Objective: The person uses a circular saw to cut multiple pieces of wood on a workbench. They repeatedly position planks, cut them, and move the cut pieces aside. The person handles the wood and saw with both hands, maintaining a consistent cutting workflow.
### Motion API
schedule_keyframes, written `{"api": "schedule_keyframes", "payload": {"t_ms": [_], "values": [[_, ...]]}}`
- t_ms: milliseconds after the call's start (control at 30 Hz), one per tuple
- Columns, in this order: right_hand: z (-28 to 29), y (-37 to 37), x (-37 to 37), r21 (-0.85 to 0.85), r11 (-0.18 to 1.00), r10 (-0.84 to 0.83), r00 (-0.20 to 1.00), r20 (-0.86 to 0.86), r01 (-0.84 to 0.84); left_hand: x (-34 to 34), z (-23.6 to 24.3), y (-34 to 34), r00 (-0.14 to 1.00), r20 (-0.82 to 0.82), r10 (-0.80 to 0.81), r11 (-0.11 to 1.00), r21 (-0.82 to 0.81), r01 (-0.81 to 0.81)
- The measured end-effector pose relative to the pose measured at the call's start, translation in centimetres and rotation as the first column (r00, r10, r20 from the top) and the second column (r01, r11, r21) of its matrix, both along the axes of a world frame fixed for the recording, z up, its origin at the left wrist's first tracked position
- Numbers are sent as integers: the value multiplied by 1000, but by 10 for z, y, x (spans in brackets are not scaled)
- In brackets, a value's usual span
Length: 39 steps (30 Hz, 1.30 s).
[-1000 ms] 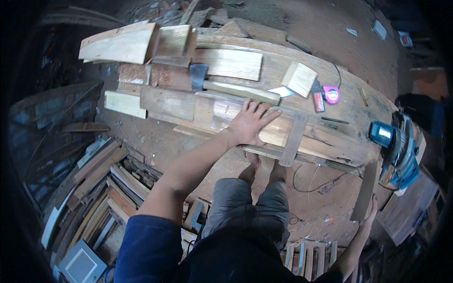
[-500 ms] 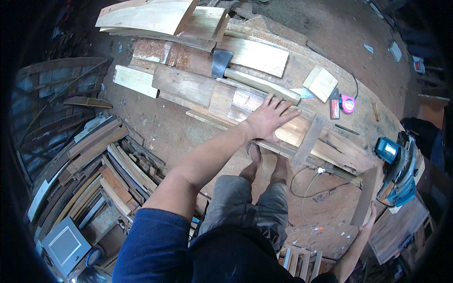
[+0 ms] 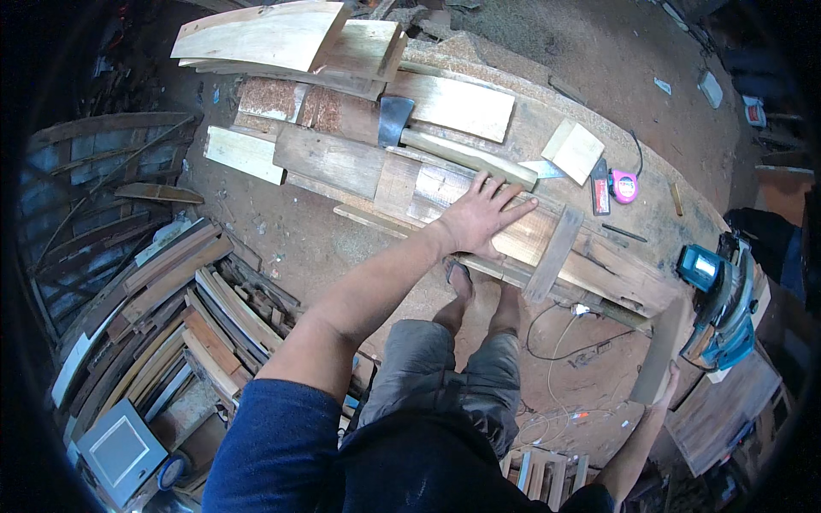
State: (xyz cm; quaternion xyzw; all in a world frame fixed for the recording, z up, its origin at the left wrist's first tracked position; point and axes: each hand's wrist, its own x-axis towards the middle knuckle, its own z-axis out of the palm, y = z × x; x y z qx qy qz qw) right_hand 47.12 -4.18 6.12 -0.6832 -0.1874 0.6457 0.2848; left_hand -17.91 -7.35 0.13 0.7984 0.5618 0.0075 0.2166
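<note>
My left hand (image 3: 487, 214) lies with fingers spread on a long wooden board (image 3: 530, 231) on the workbench, its fingertips close to the wooden handle of an axe (image 3: 470, 157). A short strip of wood (image 3: 556, 255) lies crosswise over the board, to the right of that hand. At the lower right, my right hand (image 3: 669, 385) grips the near end of a flat wooden board (image 3: 655, 355), whose far end is at the right end of the bench. The fingers of this hand are partly hidden behind the board.
A teal circular saw (image 3: 718, 308) stands at the bench's right end. A pink tape measure (image 3: 625, 186), a small dark-and-red box (image 3: 601, 190) and a pencil (image 3: 625, 232) lie nearby. Boards (image 3: 256, 34) are stacked at the far left. Cables (image 3: 556, 355) cross the floor; lumber (image 3: 197, 316) fills the left.
The view has shifted slightly. My left hand stays spread on the long board, and my right hand still holds the flat board with barely any movement.
</note>
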Motion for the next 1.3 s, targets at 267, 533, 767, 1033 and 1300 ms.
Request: {"api": "schedule_keyframes", "payload": {"t_ms": [267,533,767,1033,1300], "values": [[0,3,-7,-37,999,18,997,74,-15,-2,-3,-1,1000,-15,-16,1000,11,16],[16,16,-20,-17,998,66,994,-85,-67,-3,-10,-3,998,57,11,997,70,-15],[3,15,7,0,999,33,999,-25,-33,-5,-8,-7,999,51,7,998,56,-10],[3,15,-2,28,999,-24,995,98,22,-6,-7,-8,997,74,13,997,69,-18],[2,10,-13,40,999,-40,992,119,36,-5,-11,-11,995,97,30,995,96,-39]]}}
